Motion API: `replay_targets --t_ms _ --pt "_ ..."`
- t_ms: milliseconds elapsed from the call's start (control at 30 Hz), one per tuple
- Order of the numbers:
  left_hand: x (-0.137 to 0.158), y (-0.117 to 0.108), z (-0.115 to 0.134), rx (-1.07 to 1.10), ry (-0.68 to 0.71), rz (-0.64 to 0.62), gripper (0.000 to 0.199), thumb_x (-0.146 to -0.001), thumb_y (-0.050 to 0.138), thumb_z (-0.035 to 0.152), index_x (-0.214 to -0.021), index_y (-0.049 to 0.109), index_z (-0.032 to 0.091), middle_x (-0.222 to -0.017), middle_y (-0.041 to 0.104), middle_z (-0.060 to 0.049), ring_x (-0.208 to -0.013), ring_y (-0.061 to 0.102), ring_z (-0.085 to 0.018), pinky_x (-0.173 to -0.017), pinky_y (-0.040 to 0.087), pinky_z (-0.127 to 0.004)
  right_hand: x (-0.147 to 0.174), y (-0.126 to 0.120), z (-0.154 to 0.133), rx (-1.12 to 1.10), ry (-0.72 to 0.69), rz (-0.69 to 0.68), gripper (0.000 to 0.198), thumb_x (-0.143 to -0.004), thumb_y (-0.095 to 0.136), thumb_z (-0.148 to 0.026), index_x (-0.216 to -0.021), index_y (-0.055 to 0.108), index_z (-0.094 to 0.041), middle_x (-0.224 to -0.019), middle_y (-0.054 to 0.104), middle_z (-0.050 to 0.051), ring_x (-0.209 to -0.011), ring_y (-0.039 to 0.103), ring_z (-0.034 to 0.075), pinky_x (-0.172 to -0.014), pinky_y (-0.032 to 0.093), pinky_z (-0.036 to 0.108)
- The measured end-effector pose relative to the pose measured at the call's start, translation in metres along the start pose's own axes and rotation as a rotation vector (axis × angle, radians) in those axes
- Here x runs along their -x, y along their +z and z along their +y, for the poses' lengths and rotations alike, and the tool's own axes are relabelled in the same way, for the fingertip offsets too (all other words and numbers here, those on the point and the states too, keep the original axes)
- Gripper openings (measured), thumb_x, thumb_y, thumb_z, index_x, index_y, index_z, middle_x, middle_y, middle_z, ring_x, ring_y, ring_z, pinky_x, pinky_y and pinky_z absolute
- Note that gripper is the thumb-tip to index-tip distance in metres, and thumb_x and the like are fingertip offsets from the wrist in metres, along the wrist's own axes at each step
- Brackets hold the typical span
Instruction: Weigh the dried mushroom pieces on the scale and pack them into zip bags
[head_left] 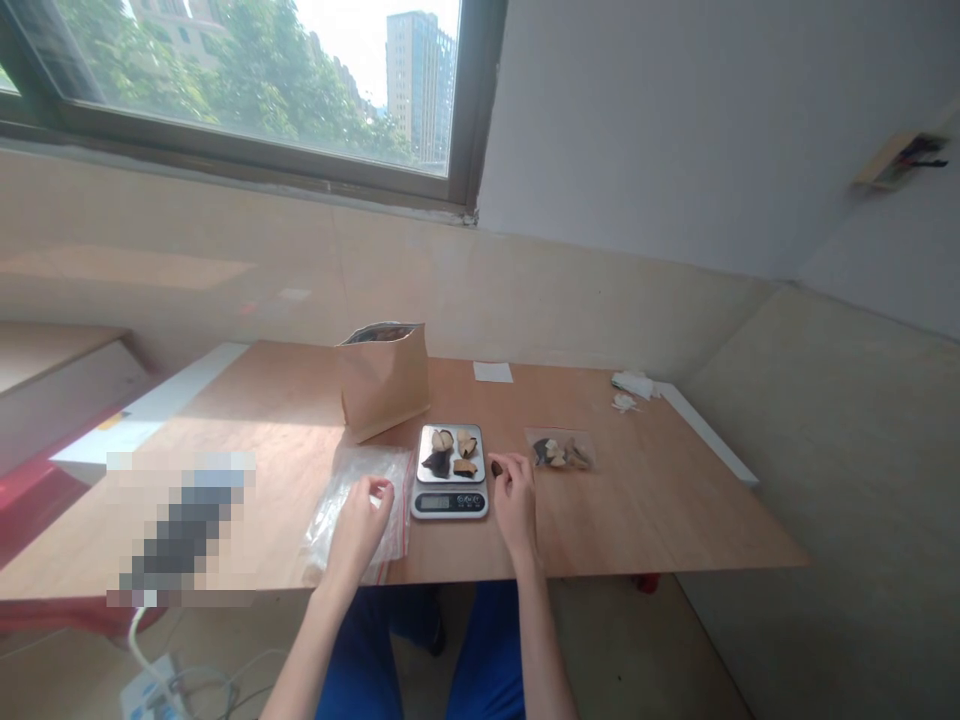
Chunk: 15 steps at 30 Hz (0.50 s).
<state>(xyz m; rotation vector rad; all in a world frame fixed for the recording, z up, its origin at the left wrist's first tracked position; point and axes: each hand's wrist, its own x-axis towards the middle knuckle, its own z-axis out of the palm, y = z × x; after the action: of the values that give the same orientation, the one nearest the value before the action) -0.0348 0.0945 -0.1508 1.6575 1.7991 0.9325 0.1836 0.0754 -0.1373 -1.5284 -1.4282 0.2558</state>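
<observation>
A small digital kitchen scale stands near the table's front edge, its display too small to read. On its metal plate lie several dried pieces: pale chunks, a black curled piece and a tan piece with a dark edge. My right hand, just right of the scale, pinches a small dark brown piece between thumb and fingers. Left of the scale, my left hand hovers over clear plastic bags. Its fingers are curled together, and nothing shows in them.
An open brown paper bag stands behind the scale. To the right lies a clear packet of dried pieces. A white paper and crumpled white scraps lie farther back. A blurred-out object rests at left; a power strip is below.
</observation>
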Motion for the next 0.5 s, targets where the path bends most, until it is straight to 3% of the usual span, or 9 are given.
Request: replay_targets --t_ms 233,500 --pt "0.011 0.011 0.002 -0.039 -0.010 -0.105 0.033 -0.074 0.044 0.050 -0.079 0.050 0.018 -0.080 0.058 -0.009 -0.079 0.058 -0.025 -0.070 0.045 -0.037 0.008 -0.002 0.001 -0.094 0.030 -0.077 0.031 -0.081 0.033 -0.010 -0.086 0.063 -0.019 -0.094 0.054 0.008 -0.090 0.055 0.018 -0.078 0.046 0.030" --pt "0.010 0.009 0.002 -0.022 -0.014 -0.048 0.018 -0.076 0.042 0.036 -0.068 0.047 0.021 -0.072 0.061 -0.006 -0.071 0.060 -0.022 -0.066 0.045 -0.033 0.011 0.003 -0.003 -0.193 0.042 -0.137 0.028 -0.082 0.035 -0.013 -0.086 0.063 -0.018 -0.091 0.059 0.007 -0.085 0.058 0.017 -0.075 0.047 0.028"
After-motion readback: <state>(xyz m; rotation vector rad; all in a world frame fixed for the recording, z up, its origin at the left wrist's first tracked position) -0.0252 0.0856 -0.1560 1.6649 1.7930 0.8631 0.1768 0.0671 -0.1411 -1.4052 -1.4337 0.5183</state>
